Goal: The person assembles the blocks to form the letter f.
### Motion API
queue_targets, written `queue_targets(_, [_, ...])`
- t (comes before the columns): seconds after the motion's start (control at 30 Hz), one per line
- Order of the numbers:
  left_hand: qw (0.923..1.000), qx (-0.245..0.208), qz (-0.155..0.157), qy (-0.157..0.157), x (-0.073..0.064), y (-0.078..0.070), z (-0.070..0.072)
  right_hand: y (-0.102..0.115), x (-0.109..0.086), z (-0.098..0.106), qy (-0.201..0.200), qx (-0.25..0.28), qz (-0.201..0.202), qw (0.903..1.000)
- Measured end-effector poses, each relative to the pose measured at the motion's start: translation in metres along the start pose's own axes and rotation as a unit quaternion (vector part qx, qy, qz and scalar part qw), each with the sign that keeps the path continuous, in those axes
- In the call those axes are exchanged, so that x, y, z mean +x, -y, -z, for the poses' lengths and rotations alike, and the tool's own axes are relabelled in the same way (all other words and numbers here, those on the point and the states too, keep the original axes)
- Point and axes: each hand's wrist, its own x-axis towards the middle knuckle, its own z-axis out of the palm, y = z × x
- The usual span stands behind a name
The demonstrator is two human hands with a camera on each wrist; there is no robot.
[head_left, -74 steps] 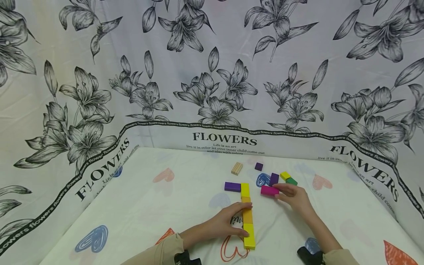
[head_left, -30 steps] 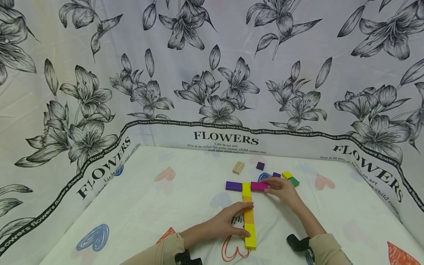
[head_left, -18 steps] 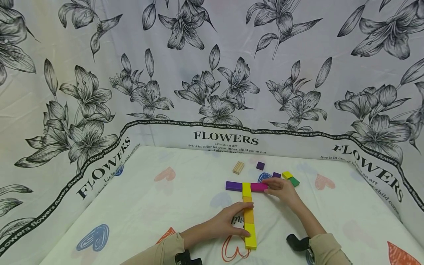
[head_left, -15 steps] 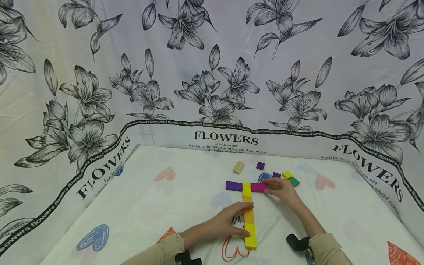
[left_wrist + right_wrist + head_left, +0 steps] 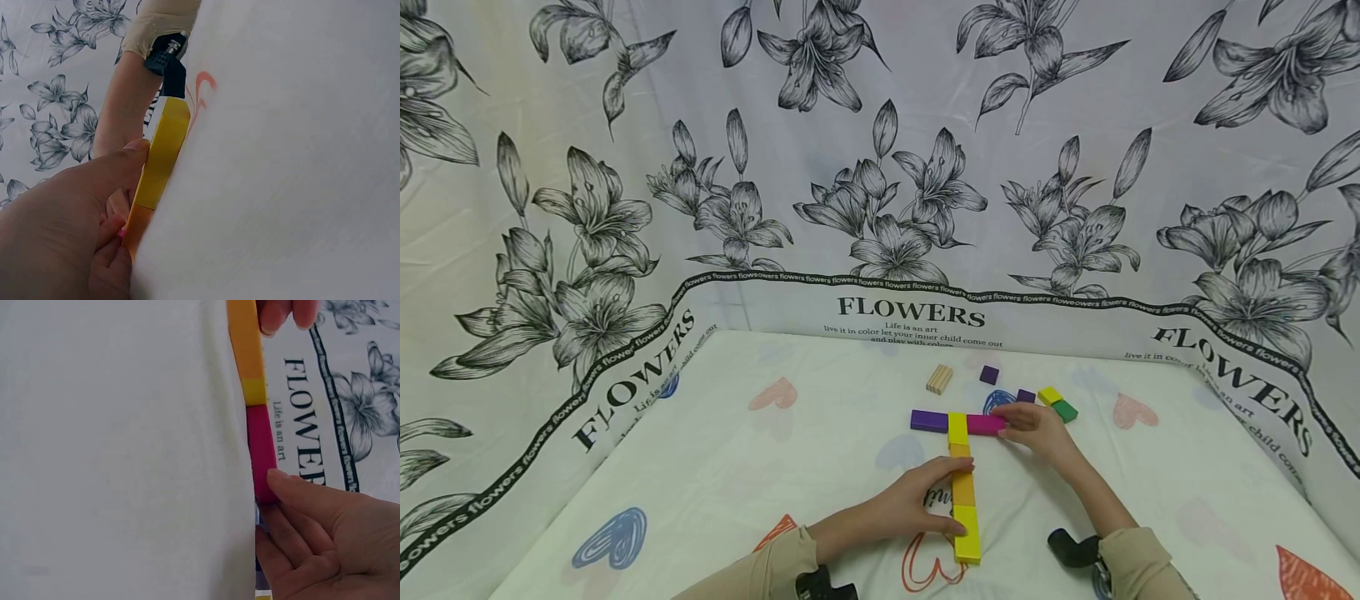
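In the head view, a row of yellow and orange blocks (image 5: 962, 490) runs lengthwise on the cloth. Against it rests my left hand (image 5: 902, 500), thumb at the near yellow block (image 5: 164, 153) and index finger over the orange block (image 5: 961, 458); its other fingertips are partly hidden. My right hand (image 5: 1041, 429) pinches one end of a magenta block (image 5: 983, 424) between thumb and fingers. The magenta block's other end meets the right side of the far yellow block (image 5: 957, 428). On that block's left side lies a purple block (image 5: 928, 421), forming a crossbar.
Farther back lie a plain wooden block (image 5: 939, 380) with grooves and a small purple block (image 5: 989, 375). Beyond my right fingers are another purple block (image 5: 1026, 396), partly hidden, a yellow block (image 5: 1050, 395) and a green block (image 5: 1065, 410). A floral curtain (image 5: 910, 208) stands behind.
Since the earliest frame, my right hand has brought the magenta block leftward against the far yellow block. My left hand has stayed in place. Over the last half second, both hands hold almost still.
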Motion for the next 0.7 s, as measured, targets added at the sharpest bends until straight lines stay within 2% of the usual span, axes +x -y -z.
queue_targets(0.7, [1.0000,0.003,-0.001,0.000,-0.0014,-0.0014,0.0006,0.0044,-0.0015,-0.0030,-0.002,-0.028,0.009,0.9996])
